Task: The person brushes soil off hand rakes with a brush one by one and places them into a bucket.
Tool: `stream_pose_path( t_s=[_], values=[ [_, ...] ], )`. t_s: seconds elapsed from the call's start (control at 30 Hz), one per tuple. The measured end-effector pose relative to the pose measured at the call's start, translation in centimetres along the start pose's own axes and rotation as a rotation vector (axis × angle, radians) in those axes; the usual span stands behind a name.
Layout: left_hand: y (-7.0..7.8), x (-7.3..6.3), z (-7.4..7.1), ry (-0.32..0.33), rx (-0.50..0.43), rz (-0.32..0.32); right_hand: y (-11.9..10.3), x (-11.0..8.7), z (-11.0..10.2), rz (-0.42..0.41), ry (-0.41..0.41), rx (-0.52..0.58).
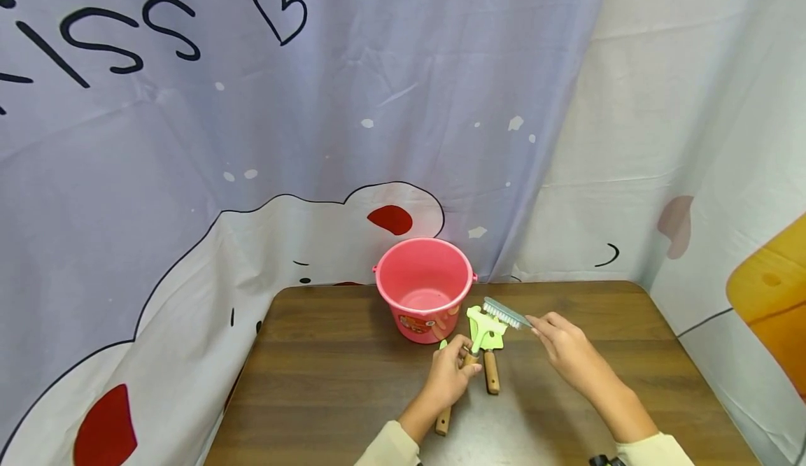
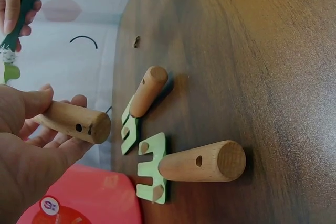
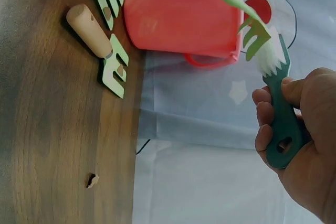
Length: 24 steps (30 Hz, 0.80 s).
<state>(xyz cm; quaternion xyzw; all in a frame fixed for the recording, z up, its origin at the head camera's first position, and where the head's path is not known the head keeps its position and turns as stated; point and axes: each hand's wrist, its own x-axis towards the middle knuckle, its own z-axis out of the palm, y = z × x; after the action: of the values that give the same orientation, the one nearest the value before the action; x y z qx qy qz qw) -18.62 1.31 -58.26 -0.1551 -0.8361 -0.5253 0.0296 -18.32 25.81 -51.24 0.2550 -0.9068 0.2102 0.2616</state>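
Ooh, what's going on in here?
A person's left hand holds a little green rake by its wooden handle. Their right hand grips a green brush, with its white bristles right by the rake's prongs. Two more wooden-handled tools lie on the table near a pink bucket.

The bucket [image 1: 403,271] is pink, the brush [image 3: 281,103] green.

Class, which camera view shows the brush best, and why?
The right wrist view: the brush is large there, bristles and holed handle both showing. The head view shows it small, its handle mostly hidden by the right hand; the left wrist view shows handle and some bristles, cut off at the edge.
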Motion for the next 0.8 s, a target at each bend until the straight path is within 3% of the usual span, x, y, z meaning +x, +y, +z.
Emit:
stream_pose_path(
  t_s=[0.13, 0.5, 0.8],
  values=[
    [-0.1, -0.1, 0.0, -0.005, -0.003, -0.005, 0.0, -0.1, 0.1, -0.044, -0.004, -0.03],
    [-0.1, -0.4, -0.3, -0.086, -0.015, 0.043, 1.2, -0.4, 1.1, -0.2, 0.097, -0.044],
    [-0.2, -0.5, -0.4, -0.113, -0.089, 0.023, 2.0, -0.7, 2.1, -0.217, 0.139, -0.01]
  ],
)
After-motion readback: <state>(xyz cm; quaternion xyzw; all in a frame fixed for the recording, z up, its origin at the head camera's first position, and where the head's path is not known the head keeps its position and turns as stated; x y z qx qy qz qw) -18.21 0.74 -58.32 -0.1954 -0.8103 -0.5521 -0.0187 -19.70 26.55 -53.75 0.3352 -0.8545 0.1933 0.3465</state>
